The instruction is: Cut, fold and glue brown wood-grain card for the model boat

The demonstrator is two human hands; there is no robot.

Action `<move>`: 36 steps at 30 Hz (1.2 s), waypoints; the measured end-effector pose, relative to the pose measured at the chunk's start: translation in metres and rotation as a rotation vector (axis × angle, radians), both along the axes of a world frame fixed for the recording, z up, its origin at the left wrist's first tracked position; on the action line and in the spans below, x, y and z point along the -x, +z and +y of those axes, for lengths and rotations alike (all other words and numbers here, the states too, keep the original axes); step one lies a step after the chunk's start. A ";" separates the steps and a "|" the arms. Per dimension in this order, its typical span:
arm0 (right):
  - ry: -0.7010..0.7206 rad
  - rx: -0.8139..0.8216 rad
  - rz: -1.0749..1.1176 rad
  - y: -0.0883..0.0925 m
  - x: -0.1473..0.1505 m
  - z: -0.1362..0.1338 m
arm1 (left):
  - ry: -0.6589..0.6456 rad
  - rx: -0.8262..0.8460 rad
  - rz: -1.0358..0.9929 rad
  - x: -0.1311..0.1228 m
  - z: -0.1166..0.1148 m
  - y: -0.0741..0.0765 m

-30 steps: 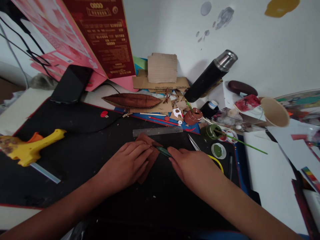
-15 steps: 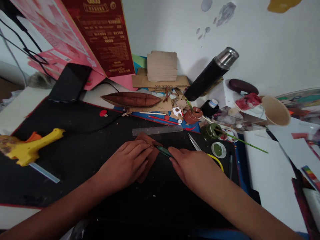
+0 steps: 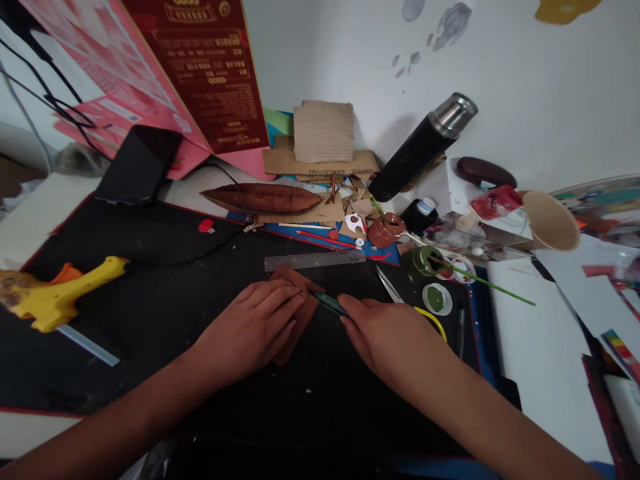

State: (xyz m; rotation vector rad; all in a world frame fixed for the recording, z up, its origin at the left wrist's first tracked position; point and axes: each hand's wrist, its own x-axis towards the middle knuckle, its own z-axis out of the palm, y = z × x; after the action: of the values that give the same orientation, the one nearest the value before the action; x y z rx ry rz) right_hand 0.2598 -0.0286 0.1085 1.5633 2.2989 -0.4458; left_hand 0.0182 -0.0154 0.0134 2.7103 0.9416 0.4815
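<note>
A piece of reddish-brown cardboard lies on the black mat in front of me. Across it rests my left hand, fingers together and slightly bent, holding it down; part of the piece is hidden under the palm. My right hand is closed around a slim dark green craft knife. The knife is tilted low, and its dark tip meets the cardboard's right edge close to my left fingertips. A clear ruler lies just beyond the cardboard. Scissors with yellow handles lie partly behind my right hand.
A yellow glue gun lies at left on the black mat. Behind are a brown boat-shaped model, cardboard scraps and a leaning black flask. Open paint jars, brown and green, stand at right.
Almost nothing differs. My right hand and the craft knife have shifted very slightly, toward the lower right; my left hand stays in place on the cardboard.
</note>
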 end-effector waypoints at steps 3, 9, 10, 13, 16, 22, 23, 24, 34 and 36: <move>0.001 -0.013 0.005 0.000 0.000 0.000 | 0.001 0.007 0.004 0.000 0.000 0.000; -0.005 -0.044 0.027 -0.002 -0.006 -0.003 | 0.019 0.035 -0.010 0.000 -0.001 -0.001; -0.004 -0.045 0.035 -0.003 -0.008 -0.004 | 0.021 0.036 -0.012 0.000 -0.001 -0.001; 0.000 -0.056 0.050 -0.004 -0.010 -0.005 | 0.018 0.015 -0.003 0.000 -0.001 0.000; 0.007 -0.079 0.048 -0.004 -0.008 -0.005 | 0.001 -0.013 0.003 -0.001 0.000 0.001; 0.014 -0.079 0.056 -0.004 -0.004 -0.002 | -0.006 -0.013 0.002 0.000 -0.001 0.000; 0.013 -0.078 0.054 -0.005 -0.004 -0.001 | -0.007 -0.016 0.003 0.001 -0.002 0.000; 0.012 -0.077 0.053 -0.006 -0.004 -0.001 | -0.009 -0.020 0.004 0.001 -0.002 -0.001; 0.006 -0.039 0.057 -0.009 0.002 0.005 | -0.009 -0.028 0.011 0.002 -0.002 -0.002; 0.003 -0.037 0.054 -0.008 0.002 0.005 | -0.011 -0.029 0.009 0.002 -0.001 -0.001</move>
State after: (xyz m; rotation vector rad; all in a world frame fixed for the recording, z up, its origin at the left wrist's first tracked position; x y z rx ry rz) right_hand 0.2578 -0.0237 0.1002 1.5833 2.3625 -0.4531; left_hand 0.0162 -0.0168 0.0121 2.7438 0.9288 0.4849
